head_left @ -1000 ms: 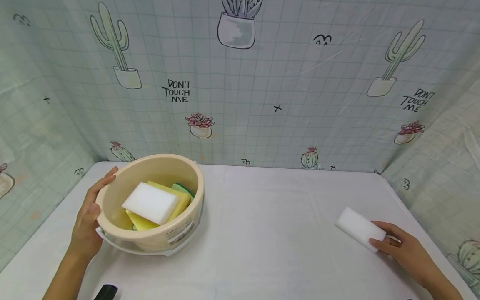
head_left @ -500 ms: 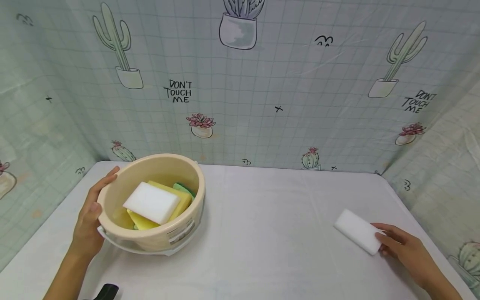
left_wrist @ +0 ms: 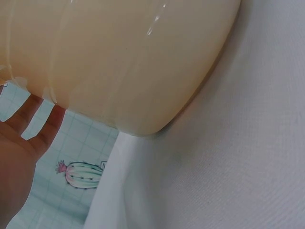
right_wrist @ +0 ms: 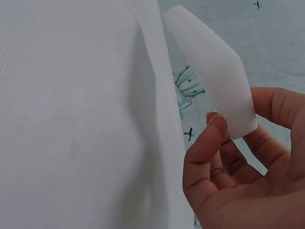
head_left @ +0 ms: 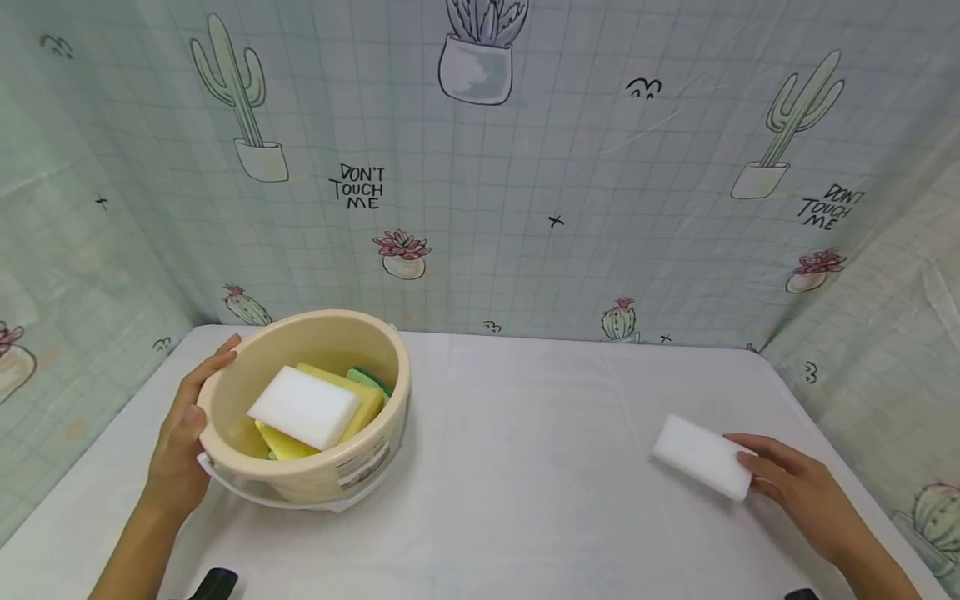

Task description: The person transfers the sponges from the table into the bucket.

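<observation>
On the left of the head view stands a cream bucket point(head_left: 300, 479) with a pale handle. A white sponge block point(head_left: 306, 406) lies on a yellow sponge point(head_left: 369, 407) inside it, and a green edge shows behind them. My left hand point(head_left: 183, 442) rests against the bucket's outer side, fingers extended near the rim; in the left wrist view two fingers touch its wall. At the right, my right hand point(head_left: 798, 487) pinches the near end of another white sponge block point(head_left: 701, 457), held above the table. The right wrist view shows this block tilted between thumb and fingers.
A white cloth covers the table point(head_left: 517, 450). Behind it hangs a grid-patterned curtain point(head_left: 510, 167) printed with cacti, which also runs along both sides. Black objects point(head_left: 216, 583) poke in at the bottom edge.
My right hand has shifted its grip on the white sponge block and carried it slightly left. The left hand and bucket stay in place.
</observation>
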A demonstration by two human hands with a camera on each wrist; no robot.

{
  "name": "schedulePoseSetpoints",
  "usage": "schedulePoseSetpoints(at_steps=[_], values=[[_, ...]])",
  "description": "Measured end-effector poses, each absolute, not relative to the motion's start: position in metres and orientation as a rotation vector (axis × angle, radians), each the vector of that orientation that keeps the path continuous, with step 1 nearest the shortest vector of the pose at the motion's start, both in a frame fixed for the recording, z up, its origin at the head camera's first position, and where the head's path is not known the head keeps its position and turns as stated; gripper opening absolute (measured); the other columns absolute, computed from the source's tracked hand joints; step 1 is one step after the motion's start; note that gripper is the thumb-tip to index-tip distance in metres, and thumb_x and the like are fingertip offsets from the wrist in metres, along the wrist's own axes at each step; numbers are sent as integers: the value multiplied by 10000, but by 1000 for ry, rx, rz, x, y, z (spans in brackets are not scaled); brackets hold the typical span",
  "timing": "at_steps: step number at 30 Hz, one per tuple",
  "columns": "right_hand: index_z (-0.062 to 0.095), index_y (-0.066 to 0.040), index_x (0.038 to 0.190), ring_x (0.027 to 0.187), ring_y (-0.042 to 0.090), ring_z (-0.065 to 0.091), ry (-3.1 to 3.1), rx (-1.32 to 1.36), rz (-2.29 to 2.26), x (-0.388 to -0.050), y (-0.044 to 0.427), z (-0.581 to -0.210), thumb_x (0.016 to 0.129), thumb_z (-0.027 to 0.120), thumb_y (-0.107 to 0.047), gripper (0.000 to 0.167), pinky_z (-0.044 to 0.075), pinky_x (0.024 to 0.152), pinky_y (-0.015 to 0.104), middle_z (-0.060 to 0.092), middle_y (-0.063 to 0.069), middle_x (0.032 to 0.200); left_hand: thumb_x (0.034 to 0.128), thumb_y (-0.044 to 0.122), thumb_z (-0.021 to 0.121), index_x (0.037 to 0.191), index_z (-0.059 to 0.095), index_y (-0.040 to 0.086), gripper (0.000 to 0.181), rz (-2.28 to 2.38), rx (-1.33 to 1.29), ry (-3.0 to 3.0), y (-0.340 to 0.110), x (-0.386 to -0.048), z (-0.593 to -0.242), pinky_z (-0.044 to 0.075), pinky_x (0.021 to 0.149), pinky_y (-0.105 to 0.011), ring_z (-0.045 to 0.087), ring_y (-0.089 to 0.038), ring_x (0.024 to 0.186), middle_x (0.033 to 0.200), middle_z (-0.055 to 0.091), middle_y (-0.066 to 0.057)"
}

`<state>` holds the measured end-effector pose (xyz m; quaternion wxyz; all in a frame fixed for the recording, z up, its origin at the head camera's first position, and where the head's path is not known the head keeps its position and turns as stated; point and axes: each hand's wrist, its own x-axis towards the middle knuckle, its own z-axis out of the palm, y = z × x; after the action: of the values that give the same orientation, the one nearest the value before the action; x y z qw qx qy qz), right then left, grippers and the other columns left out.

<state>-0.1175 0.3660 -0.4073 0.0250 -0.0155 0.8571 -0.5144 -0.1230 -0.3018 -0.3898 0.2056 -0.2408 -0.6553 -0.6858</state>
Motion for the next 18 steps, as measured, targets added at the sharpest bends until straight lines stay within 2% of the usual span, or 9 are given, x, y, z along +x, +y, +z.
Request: schedulePoseSetpoints(at_steps=[12,18], values=[[514,-36,1333,940,154,604,2723,-163,-1507,-133,324,-384,999,506,-318,437,531,754,273,555,-24,1233,987,268,363,1457,320,9,539,-1858,-636,-1877,-303,-122,-390,260,1058,-164,201,-211,1403,1563,183,-103],[529,-104,1333,932,215,592,2781,-138,-1404,-144,297,-378,979,507,-417,474,522,755,368,531,93,1268,987,255,355,1458,318,5,534,-1847,-641,-1883,-303,-122,-390,272,1051,-163,205,-211,1401,1564,184,-105]])
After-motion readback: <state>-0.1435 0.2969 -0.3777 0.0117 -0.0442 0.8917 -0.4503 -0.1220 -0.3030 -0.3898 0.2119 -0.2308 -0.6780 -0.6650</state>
